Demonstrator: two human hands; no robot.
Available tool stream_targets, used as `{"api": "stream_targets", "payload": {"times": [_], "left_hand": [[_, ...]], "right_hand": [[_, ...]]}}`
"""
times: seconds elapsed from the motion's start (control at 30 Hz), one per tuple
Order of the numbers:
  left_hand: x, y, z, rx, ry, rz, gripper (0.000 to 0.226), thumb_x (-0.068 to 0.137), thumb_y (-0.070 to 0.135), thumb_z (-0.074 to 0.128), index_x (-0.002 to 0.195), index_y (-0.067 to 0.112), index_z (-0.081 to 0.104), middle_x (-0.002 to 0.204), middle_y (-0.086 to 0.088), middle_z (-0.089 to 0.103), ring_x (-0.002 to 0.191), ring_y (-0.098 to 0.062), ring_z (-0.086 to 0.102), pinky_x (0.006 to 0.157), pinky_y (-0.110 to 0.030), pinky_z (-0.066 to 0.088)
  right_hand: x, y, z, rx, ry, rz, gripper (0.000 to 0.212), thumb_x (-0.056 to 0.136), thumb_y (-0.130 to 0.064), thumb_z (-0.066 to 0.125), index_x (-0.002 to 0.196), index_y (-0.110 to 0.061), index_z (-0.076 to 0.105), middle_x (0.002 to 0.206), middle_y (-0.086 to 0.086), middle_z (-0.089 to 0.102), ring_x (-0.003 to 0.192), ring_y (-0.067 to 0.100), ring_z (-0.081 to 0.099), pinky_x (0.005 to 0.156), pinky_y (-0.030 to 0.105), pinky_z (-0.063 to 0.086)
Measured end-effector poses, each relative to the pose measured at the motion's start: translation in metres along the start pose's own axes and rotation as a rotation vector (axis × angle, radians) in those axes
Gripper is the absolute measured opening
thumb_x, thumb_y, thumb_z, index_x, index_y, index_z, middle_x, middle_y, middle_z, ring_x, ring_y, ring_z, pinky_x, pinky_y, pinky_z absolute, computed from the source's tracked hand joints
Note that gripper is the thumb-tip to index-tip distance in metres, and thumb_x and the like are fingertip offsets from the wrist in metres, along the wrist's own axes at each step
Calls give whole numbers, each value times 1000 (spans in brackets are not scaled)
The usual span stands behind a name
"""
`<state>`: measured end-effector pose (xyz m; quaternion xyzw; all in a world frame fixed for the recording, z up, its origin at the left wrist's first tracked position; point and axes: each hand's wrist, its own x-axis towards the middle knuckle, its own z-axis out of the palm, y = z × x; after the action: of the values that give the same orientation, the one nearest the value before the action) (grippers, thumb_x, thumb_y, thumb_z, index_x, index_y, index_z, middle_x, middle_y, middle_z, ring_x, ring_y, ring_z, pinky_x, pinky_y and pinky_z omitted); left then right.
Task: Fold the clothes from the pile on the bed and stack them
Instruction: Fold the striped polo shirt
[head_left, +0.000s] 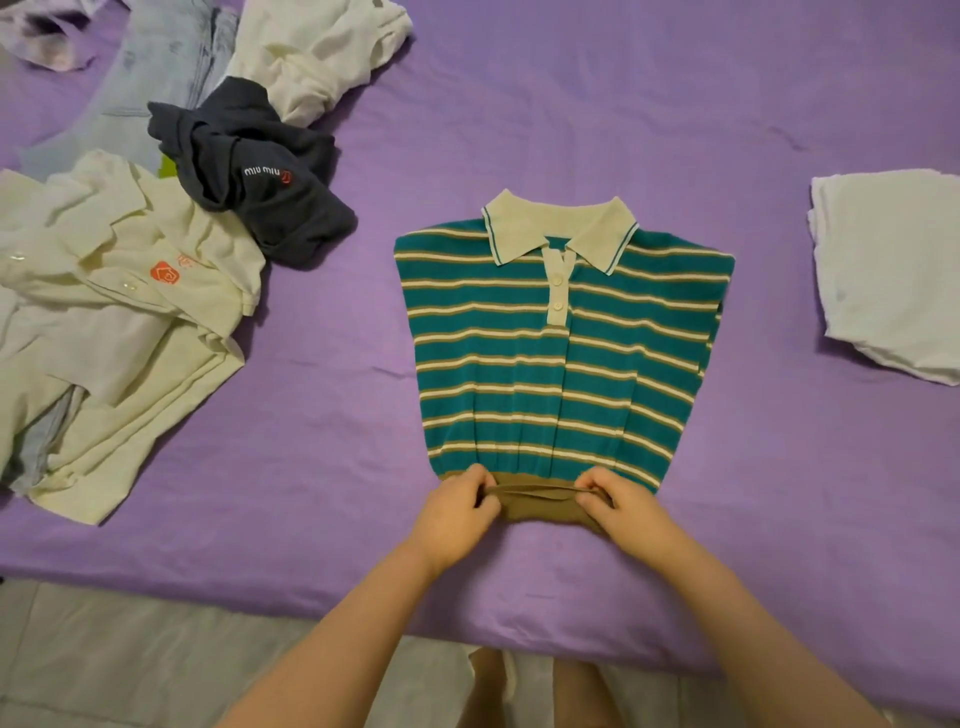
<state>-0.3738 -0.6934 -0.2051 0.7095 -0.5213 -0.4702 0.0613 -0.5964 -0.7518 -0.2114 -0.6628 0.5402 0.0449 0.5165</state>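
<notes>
Closest to you, at 6 o'clock, your two bare arms reach up from the bottom edge over the near side of the purple bed sheet (571, 130). Your left hand (457, 512) and your right hand (618, 506) sit side by side, and each one has its fingers curled tight, pinching the brown hem band (540, 506) at the bottom of the striped polo shirt (524, 374). The shirt lies flat in the middle of the bed, front side up, with teal, white and tan stripes, its sides tucked in, and its cream collar (540, 223) pointing away from you toward 12 o'clock. At 3 o'clock, well apart from the shirt, a folded white garment (893, 270) rests at the right edge. At 9 o'clock a crumpled cream shirt with an orange logo (124, 312) lies spread out. Just past it, near 10 o'clock, a bunched dark navy top with white letters (249, 171) touches the cream one. Farther off, at 11 o'clock, pale blue jeans (156, 73) lie under the navy top, and another rumpled white garment (311, 52) sits beside them.
</notes>
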Motion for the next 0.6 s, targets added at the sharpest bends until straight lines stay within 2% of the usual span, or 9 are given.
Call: {"api": "stream_targets", "payload": {"times": [0.03, 0.13, 0.2, 0.27, 0.33, 0.43, 0.5, 0.6], "left_hand": [[3, 5, -5, -36, 23, -26, 9, 93, 19, 51, 86, 21, 45, 85, -1, 59, 82, -24, 55, 75, -37, 44], [26, 23, -28, 7, 178, -58, 8, 94, 29, 54, 91, 23, 49, 86, 4, 61, 83, -22, 57, 69, -33, 41], [44, 37, -50, 101, 258, -107, 16, 91, 41, 58, 88, 27, 51, 81, 8, 59, 82, -18, 56, 63, -30, 36], [63, 50, -72, 133, 263, -113, 20, 88, 46, 62, 86, 28, 52, 78, 10, 56, 81, -16, 54, 63, -30, 35], [85, 63, -92, 118, 217, -51, 17, 88, 39, 64, 89, 23, 57, 84, 7, 59, 85, -18, 56, 67, -30, 38], [117, 81, -116, 166, 196, 14, 15, 92, 25, 60, 104, 17, 64, 103, 1, 63, 98, -19, 58, 76, -28, 41], [138, 89, -127, 175, 228, 6, 18, 94, 20, 58, 109, 16, 65, 110, 0, 63, 104, -20, 58, 84, -29, 44], [166, 100, -141, 165, 320, -39, 15, 94, 21, 57, 106, 19, 66, 110, 1, 64, 99, -17, 58, 80, -32, 47]], "right_hand": [[5, -5, -6, -46, 30, -11, 1, 96, -29, 54, 96, -28, 54, 93, -11, 60, 87, 9, 55, 74, 23, 41], [23, -20, -44, -189, 122, -79, 18, 91, -45, 57, 98, -28, 55, 88, -14, 55, 82, 9, 52, 70, 28, 42], [37, -29, -73, -234, 99, -129, 23, 89, -44, 61, 103, -26, 57, 91, -14, 52, 87, 11, 53, 72, 27, 41], [53, -34, -101, -285, 63, -151, 24, 90, -34, 62, 109, -21, 60, 96, -10, 51, 95, 14, 54, 76, 25, 39], [69, -37, -126, -279, 99, -144, 20, 91, -25, 61, 110, -19, 62, 100, -5, 54, 98, 16, 54, 78, 24, 38], [93, -44, -158, -205, 220, -98, 12, 91, -21, 61, 102, -18, 65, 101, -1, 63, 94, 14, 56, 80, 28, 43], [110, -49, -173, -152, 281, -54, 11, 91, -21, 62, 100, -19, 66, 99, -2, 66, 94, 16, 58, 81, 32, 46], [138, -58, -190, -139, 344, -3, 12, 90, -21, 63, 101, -18, 68, 98, -2, 67, 93, 17, 59, 79, 31, 47]]}}
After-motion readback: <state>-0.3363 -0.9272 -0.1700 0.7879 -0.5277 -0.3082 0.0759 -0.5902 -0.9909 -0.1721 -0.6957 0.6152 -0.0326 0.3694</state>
